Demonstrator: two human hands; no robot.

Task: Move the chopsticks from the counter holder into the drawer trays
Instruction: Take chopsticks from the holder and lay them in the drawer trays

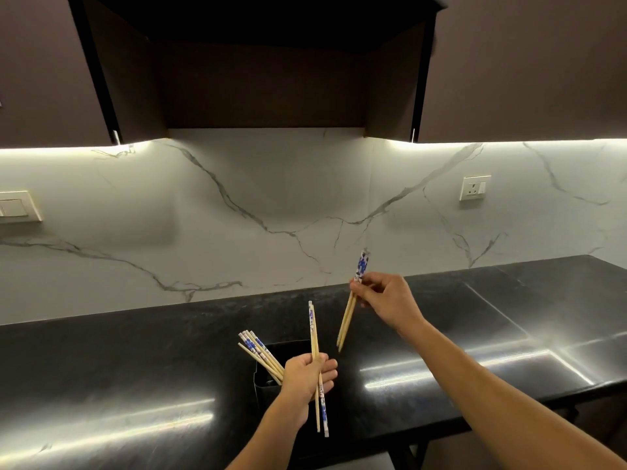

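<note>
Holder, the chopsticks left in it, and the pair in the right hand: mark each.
Holder (263,385): head view, on its dark left wall.
Chopsticks in holder (259,351): head view, on the patterned upper ends.
Right-hand pair (346,322): head view, on the bare wooden shafts below the fingers.

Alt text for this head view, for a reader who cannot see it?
Each hand holds chopsticks above a black counter: the left hand two, the right hand a pair. More chopsticks lean in a black holder before a marble backsplash.
</note>
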